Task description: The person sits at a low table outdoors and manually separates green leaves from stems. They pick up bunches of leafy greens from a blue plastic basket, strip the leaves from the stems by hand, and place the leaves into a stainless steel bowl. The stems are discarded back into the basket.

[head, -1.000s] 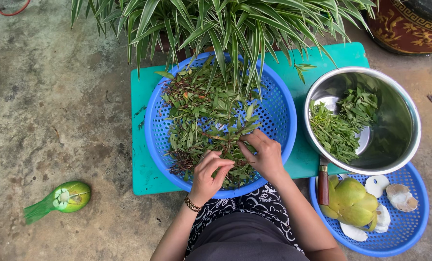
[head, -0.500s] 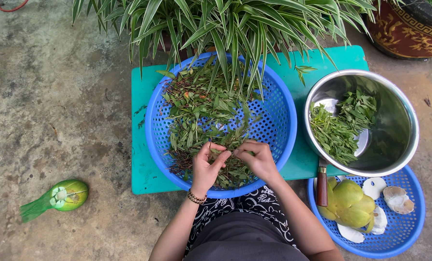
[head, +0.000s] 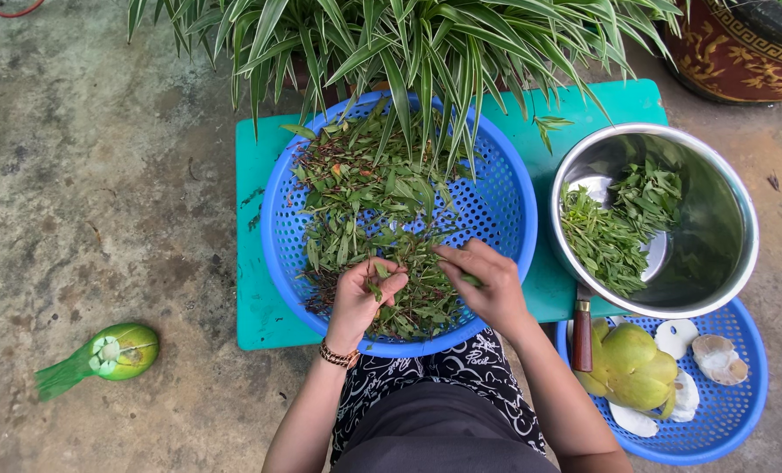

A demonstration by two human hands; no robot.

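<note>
A blue perforated basket (head: 505,206) sits on a teal board (head: 255,219) and holds a heap of green leafy stems (head: 365,201). My left hand (head: 363,298) is closed on a small leafy sprig over the near side of the heap. My right hand (head: 489,282) pinches a green leaf piece just to the right, above the basket's near rim. A steel bowl (head: 715,245) to the right holds picked green leaves (head: 614,228).
A smaller blue basket (head: 746,412) at the lower right holds a peeled yellow-green fruit (head: 629,368), pale peel pieces and a wooden-handled knife (head: 581,337). A green cut fruit top (head: 115,352) lies on the concrete at left. A striped-leaf plant (head: 426,44) overhangs the basket; a dark pot (head: 741,48) stands at the back right.
Both hands drew together over the near side of the heap, then the right hand pulled slightly right with a leaf piece. The left hand stays on the sprig.
</note>
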